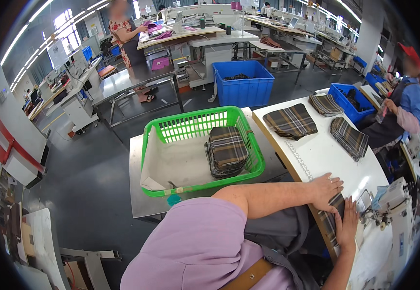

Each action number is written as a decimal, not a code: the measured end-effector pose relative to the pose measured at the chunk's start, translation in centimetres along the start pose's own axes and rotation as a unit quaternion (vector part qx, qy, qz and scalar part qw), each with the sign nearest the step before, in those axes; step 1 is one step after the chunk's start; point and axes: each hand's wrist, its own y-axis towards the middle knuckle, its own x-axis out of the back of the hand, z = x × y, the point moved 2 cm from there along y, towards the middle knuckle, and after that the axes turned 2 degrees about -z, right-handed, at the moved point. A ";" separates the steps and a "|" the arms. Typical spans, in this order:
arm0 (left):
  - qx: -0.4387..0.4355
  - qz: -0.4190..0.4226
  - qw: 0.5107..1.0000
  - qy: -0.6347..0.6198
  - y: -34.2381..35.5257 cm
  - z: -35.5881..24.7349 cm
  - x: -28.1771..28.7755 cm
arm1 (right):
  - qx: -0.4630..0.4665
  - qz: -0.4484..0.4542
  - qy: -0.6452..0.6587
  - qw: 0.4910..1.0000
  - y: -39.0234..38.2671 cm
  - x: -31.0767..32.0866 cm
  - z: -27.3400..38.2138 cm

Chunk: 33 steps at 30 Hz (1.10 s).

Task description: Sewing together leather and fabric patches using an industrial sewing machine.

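A brown, black and white plaid fabric piece (330, 224) lies at the near edge of the white sewing table, partly covered by my hands. My left hand (324, 192) reaches across to its far end, fingers spread and lying flat. Along its right side rests my right hand (347, 226), fingers stretched out, beside the sewing machine (384, 208). Neither hand is closed around the cloth. Further back on the table are a wide stack of plaid pieces (291, 121) and two smaller stacks, one plaid stack (349, 137) on the right and another plaid stack (326, 104) behind.
To the left, a green basket (198, 184) with a pale lining holds a plaid stack (227, 150). Beyond stands a blue crate (244, 92) with dark pieces; a smaller blue bin (348, 113) adjoins the table. A person in a red cap (410, 55) sits at the right.
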 end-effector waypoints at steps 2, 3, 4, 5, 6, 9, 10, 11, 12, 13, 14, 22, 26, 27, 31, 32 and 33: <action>0.008 0.001 1.000 0.005 -0.3 0.1 0.2 | -0.015 0.001 0.002 1.000 -0.5 0.1 0.2; 0.007 0.000 1.000 0.006 -0.4 0.1 0.1 | -0.016 0.000 0.001 1.000 -0.8 0.1 0.0; 0.011 -0.014 1.000 0.011 -0.4 0.2 0.1 | -0.021 0.003 -0.009 1.000 -1.2 0.1 -0.3; 0.014 -0.026 0.999 0.014 -0.7 0.0 0.0 | -0.028 0.009 -0.017 0.999 -1.8 0.1 -0.6; 0.012 -0.024 1.000 0.013 -0.9 -0.1 0.0 | -0.030 0.009 -0.017 0.999 -2.3 0.1 -0.8; 0.021 -0.031 0.999 0.018 -1.5 0.4 0.2 | -0.052 0.004 -0.006 0.999 -3.5 0.5 -1.0; 0.027 -0.025 0.999 0.021 -1.9 0.5 0.2 | -0.061 0.011 -0.004 0.998 -4.1 0.6 -0.8; 0.033 -0.021 0.999 0.025 -2.1 0.5 0.3 | -0.069 0.018 -0.002 0.997 -4.5 0.8 -0.8; 0.031 -0.023 0.999 0.028 -2.2 0.4 0.5 | -0.070 0.014 -0.003 0.997 -4.8 0.8 -0.8; 0.032 -0.014 0.999 0.033 -2.4 0.5 0.6 | -0.067 0.014 0.000 0.998 -5.1 0.7 -0.8; 0.033 -0.005 0.999 0.038 -2.6 0.6 0.8 | -0.065 0.014 0.003 0.998 -5.2 0.7 -0.7; -0.041 -0.027 0.999 0.019 -3.7 -2.4 2.3 | -0.073 0.014 0.011 0.997 -6.9 0.4 -1.4; -0.235 0.015 0.964 -0.127 -3.1 -5.8 0.6 | -0.081 -0.008 0.032 0.996 -6.8 1.7 -0.5; -0.232 0.079 0.967 -0.069 -3.2 -7.0 2.6 | -0.067 -0.026 0.045 0.996 -6.4 1.7 -0.5; -0.214 0.029 0.971 -0.104 -3.6 -4.1 2.5 | -0.077 -0.110 0.156 0.978 -5.8 1.9 -1.1; -0.157 0.088 0.973 -0.143 -2.1 -3.5 4.4 | -0.094 -0.128 0.169 0.973 -6.5 1.7 -1.9; -0.156 0.049 0.974 -0.159 -0.9 -1.6 5.1 | -0.105 -0.137 0.185 0.968 -6.6 1.6 -2.2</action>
